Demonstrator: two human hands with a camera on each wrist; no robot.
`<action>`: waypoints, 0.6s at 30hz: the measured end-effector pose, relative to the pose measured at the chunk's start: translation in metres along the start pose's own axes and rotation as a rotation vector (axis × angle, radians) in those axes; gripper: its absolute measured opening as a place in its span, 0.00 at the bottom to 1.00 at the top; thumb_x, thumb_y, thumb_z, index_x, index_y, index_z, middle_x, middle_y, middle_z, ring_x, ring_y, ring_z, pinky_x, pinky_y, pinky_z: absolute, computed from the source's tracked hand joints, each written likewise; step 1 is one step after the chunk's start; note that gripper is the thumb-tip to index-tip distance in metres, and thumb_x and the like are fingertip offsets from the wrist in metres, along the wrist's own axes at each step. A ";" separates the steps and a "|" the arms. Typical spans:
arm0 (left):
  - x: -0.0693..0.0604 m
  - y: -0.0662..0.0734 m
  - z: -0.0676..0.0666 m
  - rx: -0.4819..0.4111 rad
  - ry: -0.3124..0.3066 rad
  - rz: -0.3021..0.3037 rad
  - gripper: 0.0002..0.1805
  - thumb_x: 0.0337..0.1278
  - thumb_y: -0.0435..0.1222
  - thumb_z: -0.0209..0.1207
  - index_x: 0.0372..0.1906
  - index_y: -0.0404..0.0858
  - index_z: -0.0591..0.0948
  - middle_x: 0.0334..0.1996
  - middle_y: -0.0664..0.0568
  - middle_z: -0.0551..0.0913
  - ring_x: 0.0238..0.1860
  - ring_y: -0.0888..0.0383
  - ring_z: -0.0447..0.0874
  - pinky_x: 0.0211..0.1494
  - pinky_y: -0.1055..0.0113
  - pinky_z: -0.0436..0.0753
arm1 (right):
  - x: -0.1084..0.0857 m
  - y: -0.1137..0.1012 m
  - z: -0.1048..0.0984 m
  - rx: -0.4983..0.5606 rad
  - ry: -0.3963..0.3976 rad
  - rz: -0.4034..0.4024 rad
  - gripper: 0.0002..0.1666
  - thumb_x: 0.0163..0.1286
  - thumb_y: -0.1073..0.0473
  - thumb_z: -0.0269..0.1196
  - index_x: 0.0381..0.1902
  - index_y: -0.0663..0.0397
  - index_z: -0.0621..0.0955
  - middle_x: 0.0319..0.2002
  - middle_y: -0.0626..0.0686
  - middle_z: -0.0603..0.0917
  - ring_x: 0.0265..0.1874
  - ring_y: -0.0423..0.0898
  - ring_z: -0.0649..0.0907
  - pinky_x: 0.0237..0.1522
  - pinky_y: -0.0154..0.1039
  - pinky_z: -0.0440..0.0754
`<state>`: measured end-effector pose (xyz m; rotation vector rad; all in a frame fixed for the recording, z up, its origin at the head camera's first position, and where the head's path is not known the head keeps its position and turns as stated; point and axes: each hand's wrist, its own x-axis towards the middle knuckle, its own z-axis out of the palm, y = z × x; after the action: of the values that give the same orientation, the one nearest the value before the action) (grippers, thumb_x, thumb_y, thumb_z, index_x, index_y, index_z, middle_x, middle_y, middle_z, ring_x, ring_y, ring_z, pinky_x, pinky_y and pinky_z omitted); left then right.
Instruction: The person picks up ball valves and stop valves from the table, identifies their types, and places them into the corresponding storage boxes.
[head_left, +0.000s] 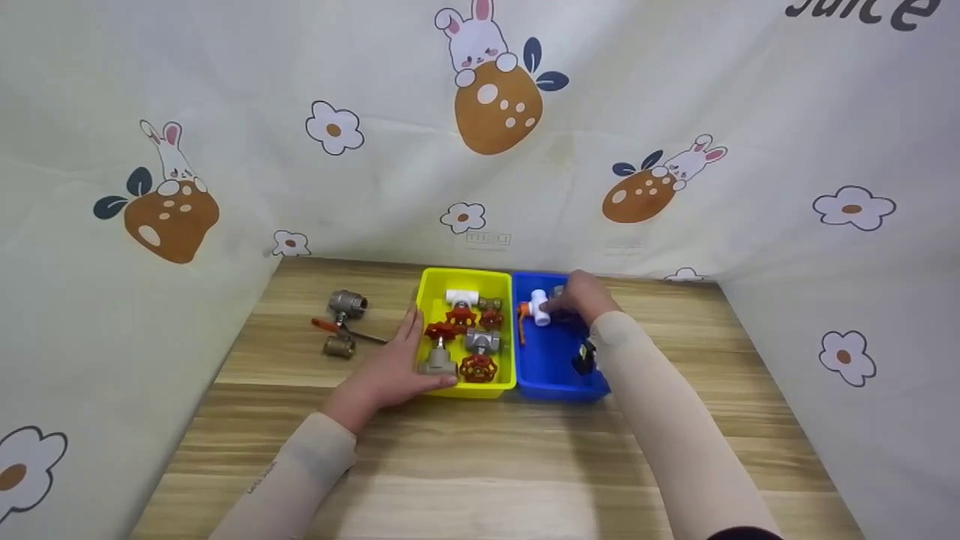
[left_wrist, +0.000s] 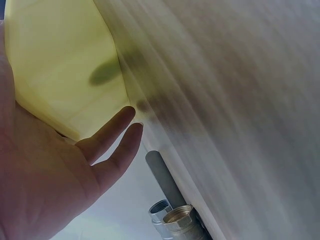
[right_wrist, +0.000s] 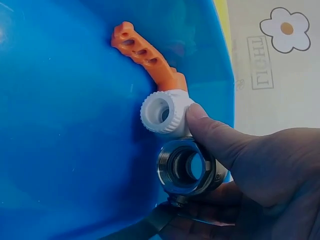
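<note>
My left hand [head_left: 394, 367] lies against the left side of the yellow bin [head_left: 506, 386], thumb along its front edge and fingers extended; the left wrist view shows the palm [left_wrist: 45, 175] beside the bin wall [left_wrist: 60, 65]. Inside the blue bin [head_left: 562, 392], at its back, my right hand [head_left: 589, 296] grips a metal ball valve [right_wrist: 182, 187] between the thumb and the fingers below it. The right thumb tip [right_wrist: 197, 112] also touches a white valve [right_wrist: 180, 112] with an orange handle [right_wrist: 150, 60]. Part of the metal valve's dark handle [right_wrist: 140, 227] is hidden by the fingers.
Several valves with red handwheels [head_left: 478, 367] lie in the yellow bin. Left of it, metal ball valves [head_left: 347, 304] rest on the wooden table [head_left: 480, 465]. A black-handled piece [head_left: 583, 358] is in the blue bin. A patterned curtain [head_left: 390, 187] stands behind.
</note>
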<state>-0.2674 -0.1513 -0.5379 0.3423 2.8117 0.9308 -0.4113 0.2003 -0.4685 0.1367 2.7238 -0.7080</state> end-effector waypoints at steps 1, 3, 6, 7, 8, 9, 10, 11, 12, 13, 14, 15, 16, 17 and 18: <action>0.000 0.000 0.000 -0.003 0.000 0.000 0.79 0.52 0.76 0.71 0.92 0.46 0.37 0.91 0.47 0.29 0.81 0.29 0.65 0.79 0.35 0.71 | 0.000 0.000 -0.001 0.002 -0.007 0.007 0.39 0.66 0.44 0.83 0.61 0.68 0.84 0.53 0.63 0.89 0.51 0.59 0.89 0.60 0.58 0.88; 0.000 0.000 0.000 -0.006 0.003 0.000 0.79 0.52 0.76 0.71 0.92 0.45 0.37 0.91 0.47 0.29 0.81 0.29 0.65 0.79 0.35 0.71 | 0.001 -0.001 -0.002 0.002 -0.016 0.015 0.40 0.66 0.44 0.83 0.62 0.68 0.84 0.54 0.64 0.89 0.52 0.59 0.89 0.60 0.58 0.88; 0.000 0.001 0.000 -0.005 0.005 0.000 0.79 0.52 0.76 0.71 0.92 0.44 0.38 0.91 0.47 0.30 0.81 0.29 0.65 0.79 0.36 0.71 | 0.005 -0.001 -0.003 0.000 -0.028 0.026 0.41 0.67 0.44 0.82 0.64 0.69 0.83 0.56 0.65 0.89 0.52 0.59 0.89 0.60 0.58 0.88; 0.000 0.001 0.000 -0.004 0.006 0.001 0.79 0.52 0.76 0.71 0.92 0.44 0.38 0.91 0.47 0.30 0.81 0.29 0.66 0.79 0.36 0.72 | 0.006 -0.001 -0.003 -0.002 -0.034 0.032 0.42 0.67 0.43 0.82 0.64 0.69 0.83 0.56 0.65 0.89 0.52 0.60 0.89 0.60 0.58 0.88; 0.000 0.001 -0.001 -0.002 0.006 0.001 0.79 0.52 0.76 0.71 0.92 0.44 0.39 0.91 0.47 0.30 0.80 0.29 0.66 0.78 0.36 0.72 | 0.008 -0.001 -0.002 0.002 -0.040 0.046 0.42 0.67 0.43 0.82 0.65 0.69 0.82 0.56 0.64 0.88 0.52 0.59 0.89 0.60 0.58 0.89; 0.000 0.001 -0.001 -0.002 0.007 0.001 0.79 0.52 0.76 0.71 0.92 0.44 0.39 0.91 0.47 0.30 0.80 0.29 0.67 0.78 0.36 0.73 | 0.009 -0.001 -0.002 0.003 -0.046 0.057 0.42 0.67 0.43 0.82 0.65 0.68 0.82 0.56 0.64 0.88 0.52 0.59 0.89 0.60 0.58 0.89; 0.000 0.001 -0.001 -0.001 0.007 0.002 0.79 0.52 0.76 0.71 0.92 0.43 0.39 0.91 0.47 0.30 0.80 0.29 0.67 0.77 0.36 0.74 | 0.011 -0.001 -0.002 0.005 -0.050 0.068 0.42 0.67 0.43 0.82 0.65 0.68 0.82 0.55 0.64 0.88 0.52 0.59 0.89 0.60 0.58 0.89; 0.000 0.001 -0.001 0.000 0.006 0.002 0.79 0.52 0.76 0.71 0.92 0.44 0.39 0.91 0.47 0.30 0.80 0.30 0.68 0.77 0.36 0.74 | 0.013 -0.001 -0.002 0.005 -0.053 0.078 0.42 0.67 0.42 0.82 0.65 0.68 0.82 0.54 0.63 0.88 0.51 0.58 0.89 0.60 0.57 0.89; 0.000 0.001 0.000 -0.001 0.006 0.004 0.79 0.52 0.76 0.71 0.92 0.43 0.39 0.91 0.47 0.30 0.79 0.29 0.68 0.77 0.36 0.75 | 0.014 -0.001 -0.001 0.004 -0.056 0.086 0.42 0.67 0.42 0.82 0.64 0.67 0.83 0.53 0.62 0.88 0.50 0.58 0.89 0.60 0.57 0.89; 0.000 0.001 0.000 0.002 0.006 0.004 0.79 0.52 0.76 0.71 0.92 0.44 0.39 0.91 0.47 0.30 0.79 0.30 0.69 0.76 0.36 0.75 | 0.014 -0.001 -0.001 -0.010 -0.062 0.079 0.41 0.68 0.42 0.81 0.63 0.68 0.83 0.52 0.62 0.88 0.49 0.57 0.88 0.60 0.56 0.89; 0.000 0.001 0.000 0.003 0.005 0.004 0.78 0.52 0.76 0.71 0.92 0.44 0.39 0.91 0.46 0.31 0.79 0.30 0.69 0.76 0.37 0.75 | 0.015 -0.001 -0.001 -0.018 -0.066 0.073 0.41 0.68 0.42 0.81 0.63 0.68 0.83 0.51 0.61 0.88 0.48 0.56 0.87 0.60 0.56 0.89; 0.001 0.000 0.000 0.003 0.005 0.004 0.78 0.53 0.76 0.71 0.92 0.44 0.39 0.91 0.46 0.31 0.79 0.30 0.69 0.77 0.37 0.75 | 0.015 -0.001 -0.002 -0.037 -0.067 0.057 0.40 0.68 0.42 0.81 0.62 0.69 0.84 0.50 0.60 0.87 0.47 0.55 0.86 0.61 0.55 0.88; 0.001 0.000 0.000 0.002 0.005 0.005 0.78 0.53 0.75 0.71 0.92 0.44 0.39 0.91 0.45 0.32 0.79 0.30 0.69 0.77 0.37 0.74 | 0.014 -0.001 -0.002 -0.055 -0.068 0.041 0.40 0.68 0.42 0.80 0.61 0.70 0.84 0.49 0.59 0.86 0.46 0.55 0.85 0.61 0.54 0.87; 0.001 0.000 0.000 0.004 0.005 0.005 0.78 0.53 0.75 0.71 0.92 0.43 0.39 0.91 0.45 0.32 0.79 0.30 0.69 0.77 0.37 0.74 | 0.014 -0.001 -0.003 -0.071 -0.069 0.029 0.39 0.68 0.42 0.80 0.59 0.70 0.85 0.47 0.59 0.86 0.46 0.54 0.84 0.61 0.53 0.87; 0.002 0.000 0.000 0.007 0.006 0.005 0.78 0.53 0.75 0.71 0.92 0.43 0.39 0.91 0.45 0.33 0.79 0.30 0.69 0.78 0.37 0.74 | 0.013 -0.001 -0.004 -0.080 -0.074 0.020 0.38 0.69 0.42 0.79 0.59 0.71 0.85 0.47 0.58 0.85 0.45 0.53 0.83 0.61 0.53 0.86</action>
<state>-0.2690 -0.1509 -0.5386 0.3487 2.8211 0.9250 -0.4250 0.2018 -0.4695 0.1158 2.6716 -0.5854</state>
